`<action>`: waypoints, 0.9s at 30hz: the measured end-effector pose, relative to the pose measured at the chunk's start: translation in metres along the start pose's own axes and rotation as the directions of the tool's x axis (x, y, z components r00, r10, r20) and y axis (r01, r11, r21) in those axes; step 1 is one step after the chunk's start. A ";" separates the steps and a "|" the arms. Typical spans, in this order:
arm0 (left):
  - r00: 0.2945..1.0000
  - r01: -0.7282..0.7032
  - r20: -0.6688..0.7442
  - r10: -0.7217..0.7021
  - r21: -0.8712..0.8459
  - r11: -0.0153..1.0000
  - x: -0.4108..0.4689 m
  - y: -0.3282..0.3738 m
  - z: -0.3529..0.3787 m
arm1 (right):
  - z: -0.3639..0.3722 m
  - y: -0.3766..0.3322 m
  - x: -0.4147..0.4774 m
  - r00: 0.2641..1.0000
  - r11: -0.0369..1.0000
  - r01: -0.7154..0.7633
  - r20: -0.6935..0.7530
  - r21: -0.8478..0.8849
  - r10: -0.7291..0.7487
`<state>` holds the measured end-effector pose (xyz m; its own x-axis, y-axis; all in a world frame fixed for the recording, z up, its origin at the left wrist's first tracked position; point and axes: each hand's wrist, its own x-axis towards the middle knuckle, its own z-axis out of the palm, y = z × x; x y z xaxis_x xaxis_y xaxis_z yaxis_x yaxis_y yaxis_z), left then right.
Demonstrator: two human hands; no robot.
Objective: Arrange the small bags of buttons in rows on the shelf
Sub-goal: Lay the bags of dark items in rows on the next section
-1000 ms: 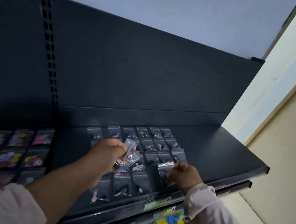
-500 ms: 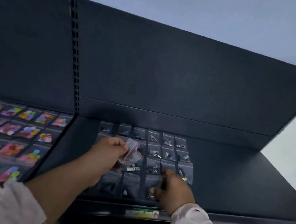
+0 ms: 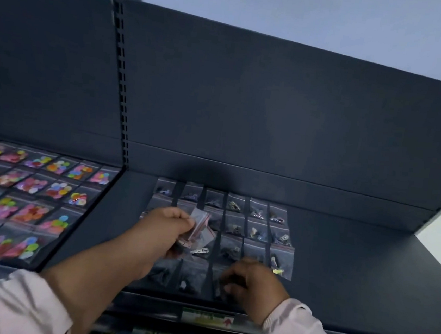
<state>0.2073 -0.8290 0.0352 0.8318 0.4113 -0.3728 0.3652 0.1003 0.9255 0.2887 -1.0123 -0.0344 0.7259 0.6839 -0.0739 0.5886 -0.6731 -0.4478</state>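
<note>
Head view: a dark shelf (image 3: pixel 353 262) carries rows of small clear bags of buttons (image 3: pixel 256 225) laid flat, with colourful button bags (image 3: pixel 29 193) on the neighbouring section to the left. Left hand (image 3: pixel 167 225) is closed around a bunch of bags (image 3: pixel 200 228) above the rows. Right hand (image 3: pixel 254 286), fingers curled, pinches a bag at the front row; which bag is blurred.

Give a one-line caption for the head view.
Left hand holds spare bags; right hand sets one into rows on shelf.

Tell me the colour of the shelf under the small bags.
Dark grey, nearly black shelf, seen in the head view.
</note>
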 end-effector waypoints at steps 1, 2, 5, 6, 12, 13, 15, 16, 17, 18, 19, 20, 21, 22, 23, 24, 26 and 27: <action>1.000 0.016 0.015 -0.015 -0.018 1.000 0.000 0.000 0.002 | -0.002 -0.001 0.000 0.998 0.999 -0.002 -0.059 0.047 0.005; 0.999 0.030 0.031 -0.029 -0.026 0.999 0.000 0.000 0.003 | -0.006 -0.004 0.001 0.991 0.993 0.000 -0.134 0.116 0.015; 0.995 0.056 0.085 -0.055 -0.005 0.998 -0.001 0.001 0.010 | -0.026 -0.016 0.006 0.965 0.883 0.042 -0.249 0.468 0.086; 0.993 0.060 0.102 -0.060 0.008 0.998 -0.002 0.002 0.013 | -0.034 -0.020 0.007 0.971 0.801 0.050 -0.217 0.597 0.101; 0.975 0.078 0.205 -0.089 0.060 0.995 -0.002 0.004 0.026 | -0.053 -0.030 0.011 0.999 0.562 0.025 -0.005 0.827 -0.037; 0.972 0.080 0.217 -0.093 0.066 0.995 -0.002 0.004 0.027 | -0.054 -0.030 0.011 0.999 0.583 0.030 -0.013 0.812 -0.034; 0.968 0.079 0.231 -0.098 0.089 0.993 -0.002 0.003 0.030 | -0.055 -0.029 0.010 0.999 0.605 0.034 -0.039 0.795 -0.005; 0.967 0.085 0.231 -0.104 0.093 0.992 -0.002 0.004 0.031 | -0.054 -0.028 0.010 0.998 0.606 0.033 -0.053 0.795 0.016; 0.966 0.097 0.232 -0.116 0.089 0.991 -0.002 0.003 0.032 | -0.052 -0.026 0.010 0.997 0.601 0.028 -0.067 0.799 0.042; 0.963 0.112 0.239 -0.128 0.081 0.990 -0.002 0.003 0.032 | -0.051 -0.025 0.011 0.995 0.592 0.022 -0.077 0.806 0.067; 0.958 0.125 0.250 -0.140 0.075 0.989 -0.001 0.004 0.033 | -0.049 -0.023 0.011 0.992 0.587 0.014 -0.084 0.810 0.092; 0.953 0.133 0.263 -0.149 0.077 0.988 -0.001 0.004 0.033 | -0.048 -0.022 0.012 0.990 0.584 0.004 -0.087 0.812 0.114; 0.949 0.138 0.273 -0.157 0.085 0.987 0.000 0.005 0.033 | -0.047 -0.021 0.012 0.987 0.579 -0.005 -0.089 0.815 0.133; 0.946 0.142 0.281 -0.162 0.090 0.986 0.000 0.005 0.032 | -0.047 -0.020 0.012 0.985 0.571 -0.015 -0.085 0.821 0.148; 0.943 0.144 0.288 -0.164 0.092 0.985 0.000 0.005 0.032 | -0.047 -0.019 0.011 0.984 0.557 -0.024 -0.078 0.830 0.159; 0.939 0.139 0.303 -0.161 0.095 0.986 -0.001 0.005 0.032 | -0.047 -0.019 0.011 0.983 0.544 -0.033 -0.071 0.838 0.170; 0.927 0.095 0.349 -0.135 0.129 0.987 -0.001 0.004 0.031 | -0.048 -0.018 0.010 0.978 0.532 -0.046 -0.070 0.845 0.195; 0.924 0.070 0.362 -0.123 0.155 0.985 0.000 0.002 0.030 | -0.048 -0.017 0.009 0.975 0.532 -0.049 -0.075 0.846 0.208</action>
<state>0.2209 -0.8560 0.0348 0.8752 0.0402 -0.4822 0.4830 -0.0124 0.8755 0.3024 -1.0077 0.0155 0.8568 0.5061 -0.0986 -0.0233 -0.1531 -0.9879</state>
